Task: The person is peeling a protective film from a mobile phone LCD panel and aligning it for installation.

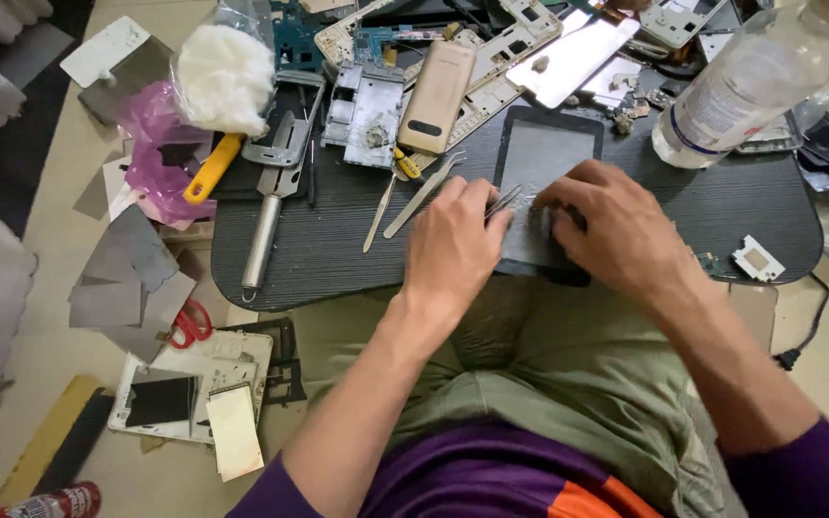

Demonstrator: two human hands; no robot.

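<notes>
Item 1, tabletop [702, 216]: dark, oval, low, set over the lap; crowded w/ phone parts at far edge, so keep elbows in & work near the front rim. Item 2, clear plastic bottle [736, 91]: lying tilted at far right, well apart from the hands. Item 3, dark work mat [549, 153]: rectangular, centre of tabletop, carries the job. Item 4, right hand [626, 230]: pressed flat-ish on the mat, fingers curled over a small part that is hidden beneath; grip looks clenched down on it, exact hold can't be told. Judgement: keep steady downward pressure so the part can't slide. Item 5, left hand [453, 245]: grip closed on metal tweezers [506, 201], tips pointing right, touching or just beside the right fingertips. Judgement: brace wrist on tabletop, light squeeze, small moves only. Item 6, gold phone body [437, 96]: far centre, unused. Item 7, spare tweezers [424, 192]: two pairs lying just left of the left hand, within reach.
</notes>
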